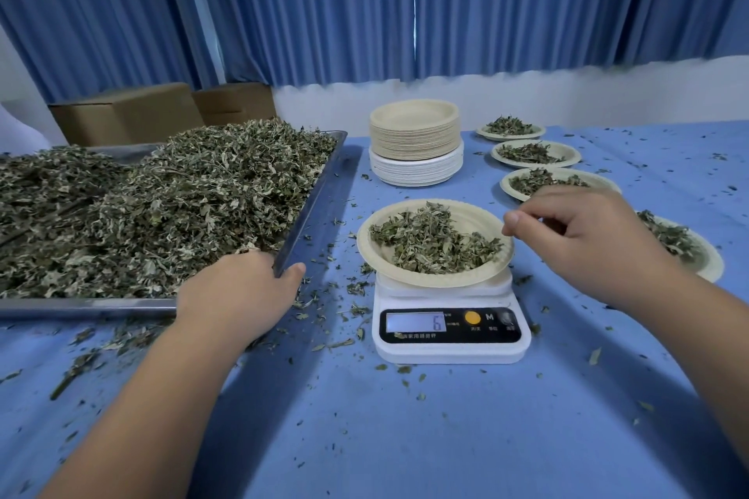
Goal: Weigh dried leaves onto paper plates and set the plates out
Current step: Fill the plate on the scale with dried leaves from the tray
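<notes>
A paper plate (478, 217) with a small heap of dried leaves (429, 241) sits on a white digital scale (450, 336) whose display reads 6. My right hand (583, 235) hovers over the plate's right rim, with curled fingers and thumb pinching a few bits of leaf. My left hand (243, 292) lies over the near right corner of a metal tray (310, 211) piled with dried leaves (162, 207). Its thumb is outside the rim and its fingers are inside, so it grips that corner. Several filled plates (535, 154) form a row on the right.
A tall stack of unused paper plates (415, 142) stands behind the scale. Two cardboard boxes (125, 113) sit behind the tray, against blue curtains. Leaf crumbs are scattered over the blue tablecloth (405, 438). The nearest filled plate (705, 259) lies partly behind my right hand.
</notes>
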`<move>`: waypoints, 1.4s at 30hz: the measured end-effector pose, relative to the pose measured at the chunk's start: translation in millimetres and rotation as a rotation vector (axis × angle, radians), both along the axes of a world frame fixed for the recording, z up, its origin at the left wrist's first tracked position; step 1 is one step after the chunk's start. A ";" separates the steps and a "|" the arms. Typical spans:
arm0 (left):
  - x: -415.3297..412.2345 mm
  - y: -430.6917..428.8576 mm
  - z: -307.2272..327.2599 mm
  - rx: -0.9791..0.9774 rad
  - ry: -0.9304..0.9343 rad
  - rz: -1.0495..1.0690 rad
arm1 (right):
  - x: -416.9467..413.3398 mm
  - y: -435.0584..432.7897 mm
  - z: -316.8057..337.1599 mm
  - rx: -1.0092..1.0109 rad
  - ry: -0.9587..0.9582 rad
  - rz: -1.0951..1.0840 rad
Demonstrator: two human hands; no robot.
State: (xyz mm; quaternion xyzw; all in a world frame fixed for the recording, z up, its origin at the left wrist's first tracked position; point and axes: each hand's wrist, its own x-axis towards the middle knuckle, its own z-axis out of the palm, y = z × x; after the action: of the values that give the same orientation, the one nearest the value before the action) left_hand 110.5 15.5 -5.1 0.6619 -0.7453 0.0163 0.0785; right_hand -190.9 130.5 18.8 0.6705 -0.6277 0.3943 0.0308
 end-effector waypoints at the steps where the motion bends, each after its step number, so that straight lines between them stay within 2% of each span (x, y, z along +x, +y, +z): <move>1: 0.2 0.9 -0.1 -0.010 0.004 -0.003 | 0.0 0.2 0.1 0.001 0.002 -0.001; 18: -2.7 14.6 4.4 -0.143 0.227 -0.052 | -0.3 0.4 -0.7 0.009 -0.015 0.005; 22: 5.9 12.4 9.9 -0.277 0.090 0.023 | -1.2 -0.2 -0.6 0.007 -0.021 0.004; 24: 13.9 7.5 10.7 -0.174 -0.004 0.116 | -1.6 -0.4 -1.0 0.011 -0.011 -0.002; 27: 20.1 2.6 7.5 0.023 -0.006 0.137 | -1.8 -0.1 -1.5 0.007 -0.005 0.001; 35: 9.4 7.5 4.5 -0.102 0.224 -0.047 | -0.3 0.2 -0.3 -0.005 -0.002 0.003; 38: 13.5 6.6 5.0 -0.166 0.090 0.002 | -0.5 0.3 0.0 -0.007 -0.014 0.005; 42: 15.4 7.7 3.7 0.005 0.002 0.019 | -1.1 0.0 -0.2 -0.009 0.002 0.003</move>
State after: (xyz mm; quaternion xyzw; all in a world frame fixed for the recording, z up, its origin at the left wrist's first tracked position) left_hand 125.9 23.2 -1.5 0.6692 -0.7389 0.0144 0.0777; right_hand -192.0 130.5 18.6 0.6715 -0.6251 0.3964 0.0337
